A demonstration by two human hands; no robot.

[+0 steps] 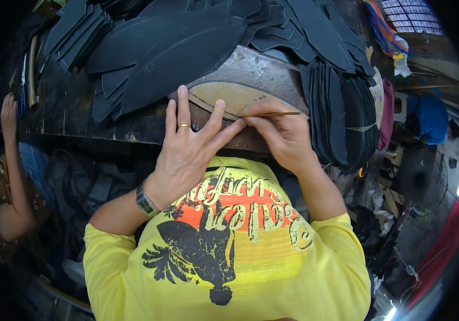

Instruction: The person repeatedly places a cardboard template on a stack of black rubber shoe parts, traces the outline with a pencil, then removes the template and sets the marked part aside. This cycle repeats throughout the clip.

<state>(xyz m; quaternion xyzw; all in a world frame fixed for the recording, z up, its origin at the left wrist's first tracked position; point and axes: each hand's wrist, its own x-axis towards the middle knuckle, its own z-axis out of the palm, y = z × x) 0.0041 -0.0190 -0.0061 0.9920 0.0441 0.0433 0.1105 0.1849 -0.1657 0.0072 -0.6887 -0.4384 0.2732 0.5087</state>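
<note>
A leaf-shaped tan pattern piece with a dark curved edge lies on a worn, grey-brown board at the table's near edge. Across its near left side my left hand rests with fingers spread, pressing near the curved edge; a ring and a wristwatch are on it. My right hand pinches a thin brown stick-like tool, pointing left; its tip is hidden by the fingers, close to the piece's near edge. The left index fingertip nearly meets the right fingers.
Overlapping black sheet pieces cover the table's far side. Stacks of black cut pieces stand right of the board, one bundle banded. Another person's arm reaches the table at left. A fan stands at right.
</note>
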